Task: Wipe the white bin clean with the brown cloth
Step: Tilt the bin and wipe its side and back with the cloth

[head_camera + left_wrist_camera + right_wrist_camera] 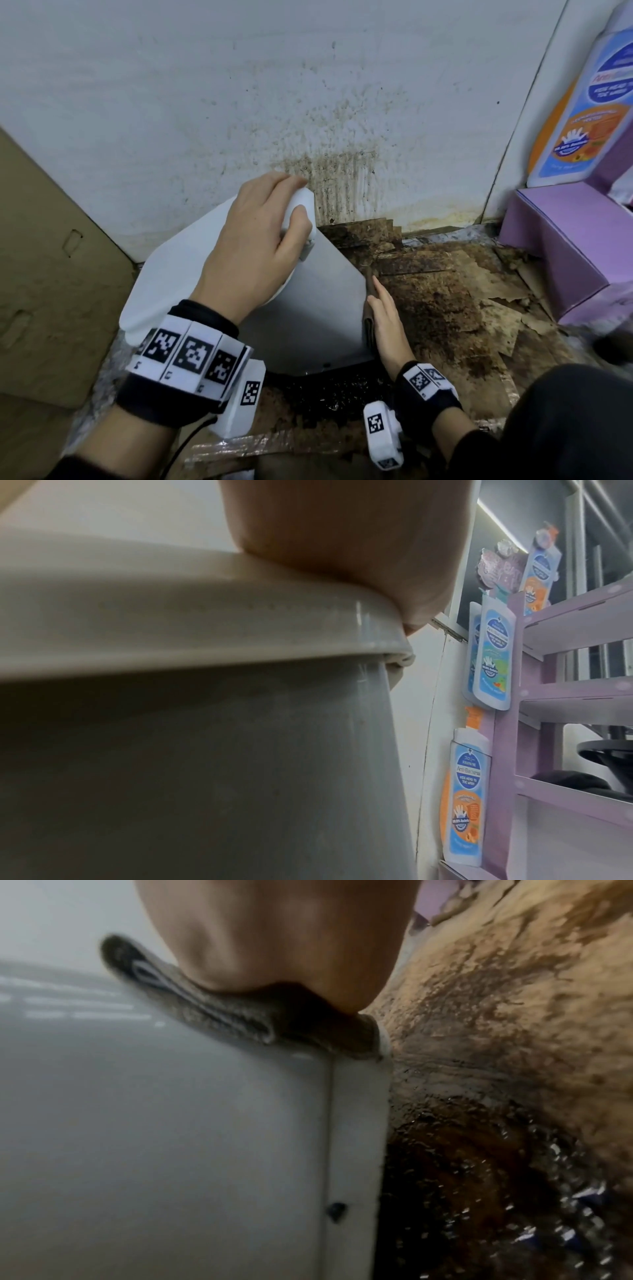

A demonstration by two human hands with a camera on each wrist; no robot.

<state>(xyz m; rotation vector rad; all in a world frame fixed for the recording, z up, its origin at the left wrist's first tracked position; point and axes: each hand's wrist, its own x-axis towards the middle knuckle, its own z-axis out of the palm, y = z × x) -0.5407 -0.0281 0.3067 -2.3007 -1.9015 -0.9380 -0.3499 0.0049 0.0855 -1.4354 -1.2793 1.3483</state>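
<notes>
Here the white bin (308, 308) stood tilted on the stained cardboard floor (445, 308), close to the spattered wall (239, 85), its lid end leaning away toward the far left and its base near the person. The left hand (250, 240) was clamped over the bin's top rim, fingers curled round the lid edge and thumb wrapped down its near side, steadying it; the left wrist view showed only the heel of that hand seated on the rim (240, 610).

The right hand (385, 318) lay flat along the bin's right side, fingers straight and together, pressing the brown cloth (369, 308) against the wall of the bin. The cloth sat folded between palm and plastic, a thin dark strip in the head view; from the right wrist it bunched under the hand at the bin's corner seam (240, 1020).

What the next stroke depended on, I judged, was this: the bin's long axis ran from near right to far left, and the cloth lay on the right face about midway along it, fingers pointing up that axis toward the lid. The right hand was the nearer one to the unwiped run of that face, so a push along the axis looked the natural move, with the left hand bracing against it. A purple box (565, 240) stood well apart on the right.
</notes>
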